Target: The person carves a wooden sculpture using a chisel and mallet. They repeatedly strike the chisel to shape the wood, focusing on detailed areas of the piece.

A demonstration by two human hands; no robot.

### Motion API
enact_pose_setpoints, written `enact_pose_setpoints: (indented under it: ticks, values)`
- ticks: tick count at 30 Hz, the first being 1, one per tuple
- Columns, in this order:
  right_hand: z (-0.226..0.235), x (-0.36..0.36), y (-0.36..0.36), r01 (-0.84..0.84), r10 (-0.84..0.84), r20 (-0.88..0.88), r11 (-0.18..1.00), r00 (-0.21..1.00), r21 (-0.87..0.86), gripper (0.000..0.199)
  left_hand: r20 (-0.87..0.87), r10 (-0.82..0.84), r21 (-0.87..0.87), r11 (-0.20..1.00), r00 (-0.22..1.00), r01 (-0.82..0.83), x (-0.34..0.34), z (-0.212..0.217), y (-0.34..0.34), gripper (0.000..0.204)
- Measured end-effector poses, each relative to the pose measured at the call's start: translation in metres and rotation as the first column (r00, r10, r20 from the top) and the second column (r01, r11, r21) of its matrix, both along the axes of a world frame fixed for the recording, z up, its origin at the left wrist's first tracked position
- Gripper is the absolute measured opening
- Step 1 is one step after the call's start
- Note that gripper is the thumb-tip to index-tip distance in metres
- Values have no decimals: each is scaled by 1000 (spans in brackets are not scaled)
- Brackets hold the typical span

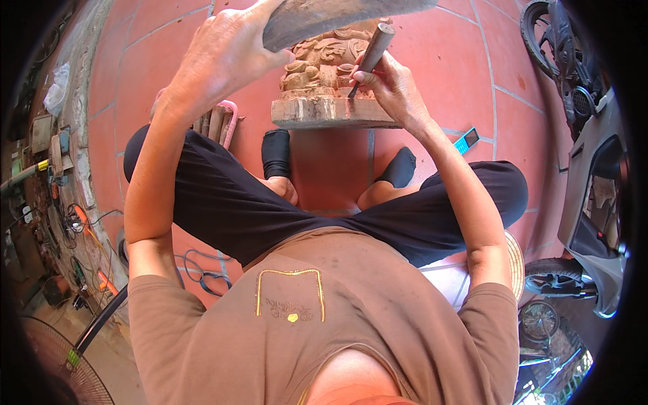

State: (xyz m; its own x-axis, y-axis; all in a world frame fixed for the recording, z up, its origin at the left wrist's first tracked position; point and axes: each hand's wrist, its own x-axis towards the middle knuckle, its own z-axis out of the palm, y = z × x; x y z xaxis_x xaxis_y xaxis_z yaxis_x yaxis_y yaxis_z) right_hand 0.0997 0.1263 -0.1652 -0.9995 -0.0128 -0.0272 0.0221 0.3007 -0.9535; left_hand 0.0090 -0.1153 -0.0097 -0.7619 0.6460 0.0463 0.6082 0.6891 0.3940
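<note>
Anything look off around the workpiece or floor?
One mild oddity: a blue phone lies on the tiled floor near the right knee, an exposed spot for it beside chisel work. Nothing spilled or plainly broken shows at the carved block.

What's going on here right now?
A person in a brown shirt is working over a carved wooden piece in front of their feet. The right hand holds a chisel, tilted, its tip down near where the carving meets its flat base. The left hand grips a large flat slab, raised in front of the carving's upper part. A blue phone lies on the red tiled floor to the right.
</note>
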Motion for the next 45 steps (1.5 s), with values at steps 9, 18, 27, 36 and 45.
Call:
enact_pose_setpoints:
  ticks: [9,18,27,36,45]
  values:
    - [4,1,-7,-54,86,-106,960,991,276,22,52,5,134,991,999,-12,4,4,3,58]
    - [-3,-3,-9,-45,121,-266,961,956,273,23,-92,-51,52,997,994,56,5,-33,-8,62]
    - [0,0,-9,-42,74,-124,969,990,241,25,-78,19,436,900,997,17,7,12,-9,65]
    - [-9,-1,-4,-20,89,-240,962,967,273,26,-103,-155,-121,982,982,143,2,-21,-9,60]
    - [1,0,-11,-38,98,-202,958,975,284,28,97,-33,129,991,995,21,8,11,-1,62]
